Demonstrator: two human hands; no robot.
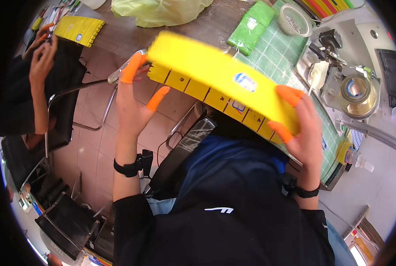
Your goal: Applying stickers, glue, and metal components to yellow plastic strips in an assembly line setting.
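A long yellow panel (215, 66), folded or stacked in two layers, hangs slanted in front of me and is blurred by motion. Black lines split its lower layer into sections, and each layer carries a blue-and-white label. My right hand (306, 128) grips its right end between thumb and fingers, with orange finger cots on. Beside the left end is my left hand (131, 104), thumb and fingers spread, also in orange cots. Its fingers come close to the panel's corner; whether they touch is unclear. The thumb stands apart, below the edge.
A green wrapped packet (251, 27) and a bowl of small bits (294, 21) lie on the green tiled mat (275, 53). Equipment with a round metal container (358, 94) stands right. At left, a co-worker's hand (42, 60) is near another yellow panel (76, 29). A metal-framed chair (80, 126) stands behind.
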